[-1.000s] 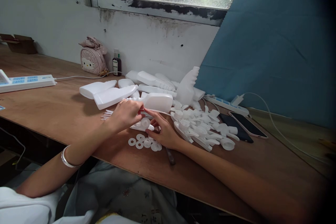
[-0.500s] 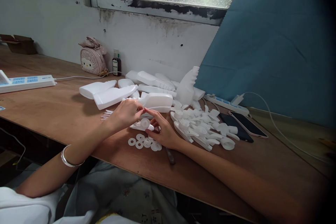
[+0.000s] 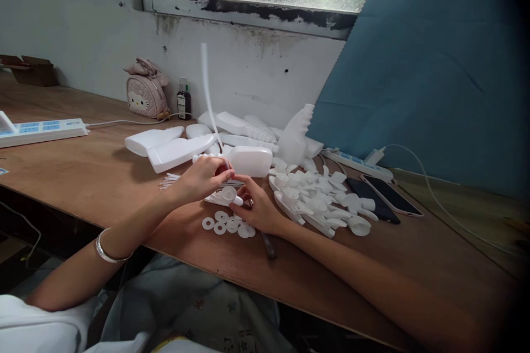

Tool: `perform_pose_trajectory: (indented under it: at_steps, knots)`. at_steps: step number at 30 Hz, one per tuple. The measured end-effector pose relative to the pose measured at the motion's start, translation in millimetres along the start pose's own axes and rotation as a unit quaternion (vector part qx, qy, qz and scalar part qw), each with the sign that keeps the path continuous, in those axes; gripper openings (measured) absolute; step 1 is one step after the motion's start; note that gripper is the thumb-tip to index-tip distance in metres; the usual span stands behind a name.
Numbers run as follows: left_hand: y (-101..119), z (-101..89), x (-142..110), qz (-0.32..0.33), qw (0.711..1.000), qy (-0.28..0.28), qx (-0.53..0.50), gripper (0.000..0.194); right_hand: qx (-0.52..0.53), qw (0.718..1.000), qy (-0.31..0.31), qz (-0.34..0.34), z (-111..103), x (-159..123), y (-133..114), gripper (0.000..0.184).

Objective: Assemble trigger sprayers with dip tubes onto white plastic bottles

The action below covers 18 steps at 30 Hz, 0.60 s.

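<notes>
My left hand [image 3: 207, 176] pinches a thin white plastic tube [image 3: 209, 94] that rises steeply from the fingers, its upper part blurred. My right hand [image 3: 259, 207] reaches its index finger to my left fingertips. Its thumb and other fingers close about the end of a white sprayer head [image 3: 227, 195], which lies low over the table with its round collar up. Under my right palm passes a tool with a dark handle [image 3: 269, 247]; whether it is held is hidden. Flat white ring washers [image 3: 220, 228] lie just below the hands. More tubes [image 3: 168, 181] lie behind my left wrist.
White bottles [image 3: 182, 151] are heaped behind my hands, one bottle [image 3: 295, 135] upright. Sprayer heads [image 3: 317, 198] form a pile at right, beside two phones [image 3: 391, 196]. Power strips [image 3: 45, 129], a pink bag [image 3: 146, 91] and a dark bottle [image 3: 184, 100] stand farther off.
The white tube now stands up from my left fingers; it was not upright there before. My left hand has shifted slightly right, while my right hand is nearly still.
</notes>
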<state>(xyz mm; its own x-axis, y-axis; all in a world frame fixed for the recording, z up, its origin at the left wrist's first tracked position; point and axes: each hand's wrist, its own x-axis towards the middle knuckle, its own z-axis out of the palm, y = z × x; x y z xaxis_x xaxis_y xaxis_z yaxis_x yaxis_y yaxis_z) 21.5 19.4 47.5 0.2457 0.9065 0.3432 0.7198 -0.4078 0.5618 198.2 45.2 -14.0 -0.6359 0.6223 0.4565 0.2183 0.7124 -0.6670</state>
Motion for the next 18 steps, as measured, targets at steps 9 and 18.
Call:
perform_pose_trajectory:
  at_steps: [9, 18]
  knots:
    - [-1.4, -2.3, -3.2, 0.025, 0.997, -0.074, 0.008, 0.027, 0.009, 1.000, -0.018, 0.009, -1.3, 0.7, -3.5, 0.037]
    - [-3.4, -4.0, -1.9, 0.039, 0.996, -0.078, -0.004, 0.024, 0.010, 1.000, -0.020, 0.014, -0.6, 1.7, -2.1, 0.035]
